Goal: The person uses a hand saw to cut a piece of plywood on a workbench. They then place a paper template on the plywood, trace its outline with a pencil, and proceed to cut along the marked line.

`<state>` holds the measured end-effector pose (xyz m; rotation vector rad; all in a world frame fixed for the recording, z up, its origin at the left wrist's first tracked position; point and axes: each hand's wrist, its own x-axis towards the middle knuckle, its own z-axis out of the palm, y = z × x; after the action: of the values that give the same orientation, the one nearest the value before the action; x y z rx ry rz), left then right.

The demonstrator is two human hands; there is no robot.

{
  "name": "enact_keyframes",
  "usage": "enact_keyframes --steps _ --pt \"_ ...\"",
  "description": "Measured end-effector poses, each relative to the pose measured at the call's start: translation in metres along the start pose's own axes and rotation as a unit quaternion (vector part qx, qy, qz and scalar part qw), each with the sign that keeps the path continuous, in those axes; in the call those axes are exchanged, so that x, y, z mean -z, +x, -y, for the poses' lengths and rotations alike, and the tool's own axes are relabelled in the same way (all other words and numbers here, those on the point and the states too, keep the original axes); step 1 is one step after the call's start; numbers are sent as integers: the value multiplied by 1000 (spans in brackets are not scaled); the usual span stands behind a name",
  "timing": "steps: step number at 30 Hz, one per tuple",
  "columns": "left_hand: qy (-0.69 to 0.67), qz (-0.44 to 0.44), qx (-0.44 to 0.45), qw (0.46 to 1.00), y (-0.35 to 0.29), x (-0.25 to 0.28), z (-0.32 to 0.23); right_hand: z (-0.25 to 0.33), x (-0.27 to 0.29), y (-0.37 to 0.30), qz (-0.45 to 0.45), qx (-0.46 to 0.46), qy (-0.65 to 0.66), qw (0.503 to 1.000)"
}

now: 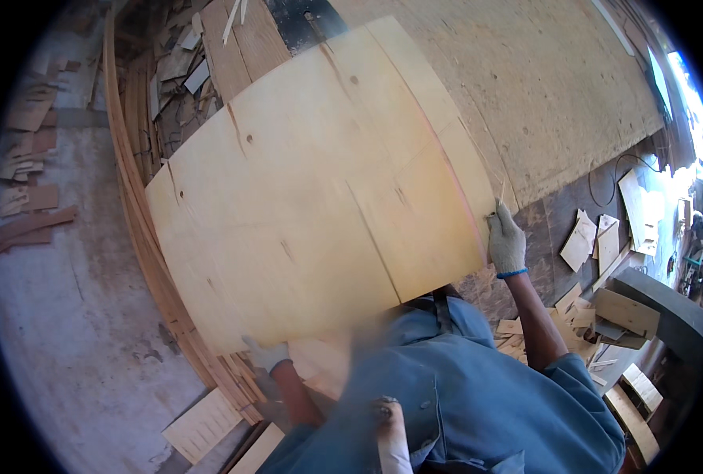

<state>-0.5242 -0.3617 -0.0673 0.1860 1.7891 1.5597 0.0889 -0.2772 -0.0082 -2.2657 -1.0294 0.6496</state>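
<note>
A large pale plywood sheet point(288, 189) with knots, cracks and a pink line along its right side lies tilted in front of me. My left hand point(267, 353), in a light knit glove, is closed on its near left edge; part of the fingers is out of sight. At the near right corner, my right hand point(508, 243) grips the sheet's edge, in a similar glove with a blue cuff. Beneath and beyond the sheet stretches a worn wooden worktable top point(541, 87). A dark metal plate point(300, 24) shows past the sheet's far edge.
Long wooden strips point(142, 213) run along the left. Offcuts point(181, 71) are heaped at the far left, and brown scraps point(35, 213) lie on the floor. More wood pieces point(580, 241) and a grey curved object point(663, 304) are at right. A cigarette-like stick point(393, 438) juts up below.
</note>
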Motion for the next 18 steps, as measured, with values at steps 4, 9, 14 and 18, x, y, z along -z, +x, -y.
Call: enact_keyframes --steps 4,9,14,18 --pt "-121 12 72 990 9 -38 -23 22 -5 8 17 -38 -23 999" --pt "-89 -45 47 994 4 -78 -42 21 -20 22 -20 17 -24 999" --pt "-94 -54 82 991 -3 -102 -56 27 -25 29 -18 0 -24 1000" --pt "-154 -62 126 978 2 -114 -64 26 -29 40 -11 -3 -40 999"
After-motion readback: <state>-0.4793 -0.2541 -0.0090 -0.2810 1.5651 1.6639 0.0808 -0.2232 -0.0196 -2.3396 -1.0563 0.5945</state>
